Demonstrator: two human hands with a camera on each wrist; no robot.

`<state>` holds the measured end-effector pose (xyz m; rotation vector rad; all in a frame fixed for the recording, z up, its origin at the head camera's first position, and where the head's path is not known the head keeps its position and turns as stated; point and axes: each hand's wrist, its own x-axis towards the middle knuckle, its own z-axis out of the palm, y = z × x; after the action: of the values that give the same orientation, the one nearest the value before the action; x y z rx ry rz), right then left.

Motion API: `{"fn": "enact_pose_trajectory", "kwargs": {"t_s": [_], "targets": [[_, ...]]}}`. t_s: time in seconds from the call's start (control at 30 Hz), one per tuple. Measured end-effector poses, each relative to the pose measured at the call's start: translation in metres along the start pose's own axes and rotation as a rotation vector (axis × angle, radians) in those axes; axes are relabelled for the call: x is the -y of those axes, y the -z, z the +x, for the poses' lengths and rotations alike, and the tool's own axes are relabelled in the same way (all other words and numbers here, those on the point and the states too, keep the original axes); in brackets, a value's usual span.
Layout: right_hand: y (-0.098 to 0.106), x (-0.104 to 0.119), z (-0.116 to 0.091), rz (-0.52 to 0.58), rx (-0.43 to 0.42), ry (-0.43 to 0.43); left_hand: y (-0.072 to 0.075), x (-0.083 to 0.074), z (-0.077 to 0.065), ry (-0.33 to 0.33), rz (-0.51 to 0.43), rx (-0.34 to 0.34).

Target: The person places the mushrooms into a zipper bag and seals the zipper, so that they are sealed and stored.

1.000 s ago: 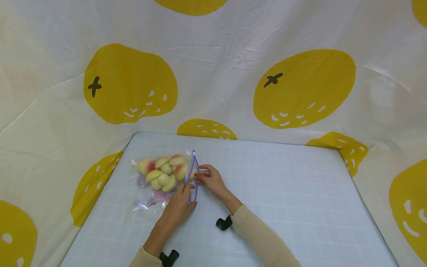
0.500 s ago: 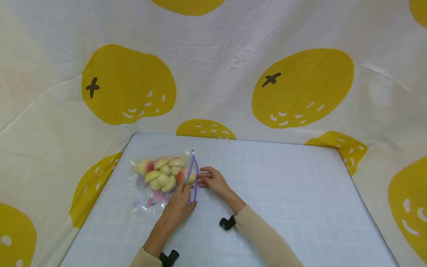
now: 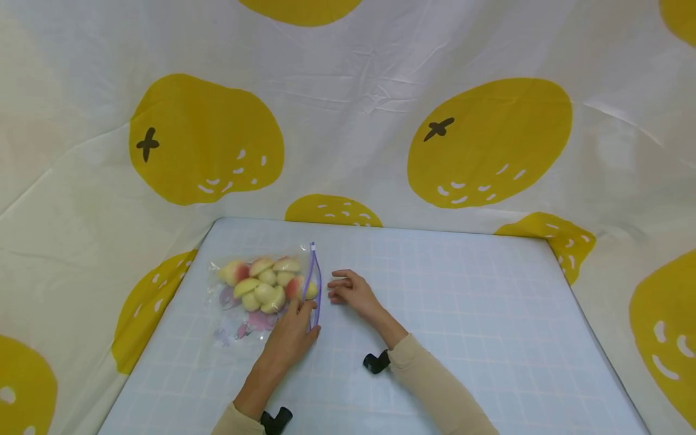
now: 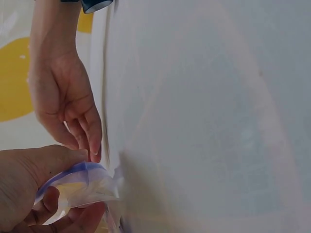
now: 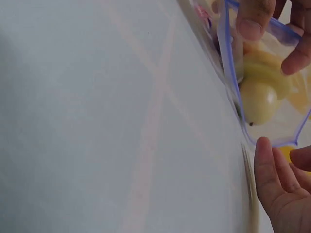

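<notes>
A clear zip bag (image 3: pixel 319 272) with a purple rim lies at the left of the table, its mouth facing right. Inside are several pale yellow fruits (image 3: pixel 264 293), some blushed red. My left hand (image 3: pixel 290 332) grips the bag's near rim; in the left wrist view its thumb is on one side of the purple strip (image 4: pixel 86 166) and its fingers on the other. The mouth gapes in the right wrist view, where a round yellow fruit (image 5: pixel 259 100) sits just inside. My right hand (image 3: pixel 353 293) is just right of the mouth, fingers loosely bent and holding nothing.
A pale blue checked cloth covers the table (image 3: pixel 467 314). White fabric with big yellow fruit prints (image 3: pixel 492 145) hangs behind and at the sides. Black wrist mounts (image 3: pixel 376 362) stick out beside both forearms.
My right hand has drawn back to the right, off the bag's rim. One yellow fruit now lies closer to the mouth. My left hand has kept its grip on the rim.
</notes>
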<state>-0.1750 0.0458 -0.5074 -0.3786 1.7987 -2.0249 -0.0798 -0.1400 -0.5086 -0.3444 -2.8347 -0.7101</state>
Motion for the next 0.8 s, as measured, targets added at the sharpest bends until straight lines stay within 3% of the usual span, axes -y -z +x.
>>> {"fn": "enact_pose_trajectory", "kwargs": {"t_s": [0.23,0.43,0.8], "targets": [[0.010,-0.008,0.003,0.004,-0.022,-0.012,0.002,-0.004,0.002,0.042,0.043,0.009],[0.018,-0.027,0.011,-0.028,-0.076,0.001,0.007,-0.003,0.008,0.084,-0.071,0.001],[0.019,-0.024,0.011,-0.025,-0.087,-0.009,0.023,0.006,0.024,0.032,-0.209,-0.118]]}}
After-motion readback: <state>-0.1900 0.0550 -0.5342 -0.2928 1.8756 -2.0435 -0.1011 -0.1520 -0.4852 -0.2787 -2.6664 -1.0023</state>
